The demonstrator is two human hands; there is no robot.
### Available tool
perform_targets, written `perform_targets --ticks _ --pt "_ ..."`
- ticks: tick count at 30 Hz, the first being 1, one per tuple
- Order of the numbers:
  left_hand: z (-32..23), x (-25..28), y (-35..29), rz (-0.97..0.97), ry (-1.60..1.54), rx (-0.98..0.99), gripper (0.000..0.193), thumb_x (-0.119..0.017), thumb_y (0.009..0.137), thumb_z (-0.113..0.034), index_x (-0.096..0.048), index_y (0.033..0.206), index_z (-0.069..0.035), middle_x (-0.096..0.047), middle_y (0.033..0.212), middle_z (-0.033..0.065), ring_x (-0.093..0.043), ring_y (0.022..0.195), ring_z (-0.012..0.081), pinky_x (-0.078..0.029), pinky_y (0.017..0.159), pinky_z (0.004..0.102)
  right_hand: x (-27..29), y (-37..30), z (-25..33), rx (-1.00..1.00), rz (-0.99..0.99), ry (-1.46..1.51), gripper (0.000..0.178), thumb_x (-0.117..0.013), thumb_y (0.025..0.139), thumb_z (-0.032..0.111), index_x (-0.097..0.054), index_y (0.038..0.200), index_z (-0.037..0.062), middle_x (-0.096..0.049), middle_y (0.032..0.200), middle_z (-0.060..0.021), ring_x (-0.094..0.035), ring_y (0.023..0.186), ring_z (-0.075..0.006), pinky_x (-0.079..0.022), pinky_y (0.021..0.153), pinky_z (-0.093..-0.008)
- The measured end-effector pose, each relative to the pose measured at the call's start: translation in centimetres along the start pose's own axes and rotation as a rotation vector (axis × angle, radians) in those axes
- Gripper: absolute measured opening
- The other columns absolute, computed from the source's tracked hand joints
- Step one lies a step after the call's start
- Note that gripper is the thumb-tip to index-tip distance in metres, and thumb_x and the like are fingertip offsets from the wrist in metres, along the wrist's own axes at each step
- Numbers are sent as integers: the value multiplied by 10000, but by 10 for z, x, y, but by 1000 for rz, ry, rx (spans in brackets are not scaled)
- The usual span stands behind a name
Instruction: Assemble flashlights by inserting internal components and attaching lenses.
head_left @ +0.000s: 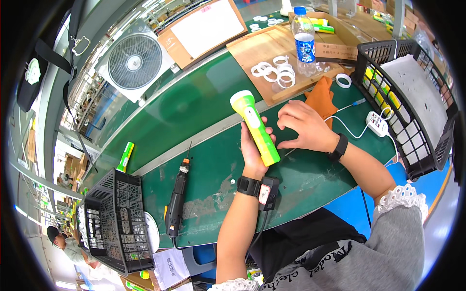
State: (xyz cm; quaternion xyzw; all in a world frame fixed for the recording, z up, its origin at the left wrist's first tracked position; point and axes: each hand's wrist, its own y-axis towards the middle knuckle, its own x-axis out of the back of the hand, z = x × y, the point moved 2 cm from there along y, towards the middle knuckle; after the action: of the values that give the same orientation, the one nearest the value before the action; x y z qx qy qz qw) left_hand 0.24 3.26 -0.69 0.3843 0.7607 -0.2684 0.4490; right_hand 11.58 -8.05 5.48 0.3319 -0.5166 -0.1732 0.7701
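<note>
A green and yellow flashlight (260,137) with a white head lies slantwise in my left hand (250,154), its head pointing up and away from me. The fingers wrap under its barrel, so most of them are hidden behind it. Just right of the barrel is my right hand (309,127), fingers loosely curled and thumb apart, with nothing visible between them. Under and beyond the right hand, an orange cloth (321,97) rests on the green workbench (208,199). Left of my left forearm lies a black electric screwdriver (176,201), its bit pointing away from me.
Black baskets stand at the right (388,114) and left (116,218). White rings (285,76) and a water bottle (305,46) sit on a wooden board (242,51). A power strip (377,124) trails a white cable. Another flashlight (125,156) lies on the green conveyor (194,97); a fan (134,61) stands beyond.
</note>
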Motion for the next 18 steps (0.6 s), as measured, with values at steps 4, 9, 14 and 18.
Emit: perform_targets --ticks 4,9,14,18 --pt "1 3 1 97 -81 44 417 -318 950 -472 -497 1062 -113 -566 888 43 -543 687 140 -490 578 269 -2 -2 1 62 63 10 392 -778 589 209 -517 867 119 -498 944 -40 -508 914 -262 -425 819 -386" --pt "-3 18 5 271 11 52 463 -304 943 -498 -501 1104 -111 -580 953 51 -565 830 174 -497 712 312 -2 4 20 223 144 -17 462 -739 626 177 -574 1057 189 -506 991 -21 -508 943 -230 -426 885 -380" --pt "5 -17 -2 89 79 -136 444 -281 970 -380 -372 1307 -106 -485 1250 70 -495 1102 243 -393 958 404 -8 1 9 52 51 -200 481 -738 587 180 -561 1030 127 -544 1053 -48 -576 902 -267 -481 820 -369" --pt "-2 -14 -4 90 215 -305 617 -486 885 -113 -180 1419 -138 -371 1320 77 -414 1188 238 -348 997 424 -5 1 8 -227 48 -127 432 -695 612 179 -532 996 68 -594 911 -106 -594 744 -312 -457 603 -402"
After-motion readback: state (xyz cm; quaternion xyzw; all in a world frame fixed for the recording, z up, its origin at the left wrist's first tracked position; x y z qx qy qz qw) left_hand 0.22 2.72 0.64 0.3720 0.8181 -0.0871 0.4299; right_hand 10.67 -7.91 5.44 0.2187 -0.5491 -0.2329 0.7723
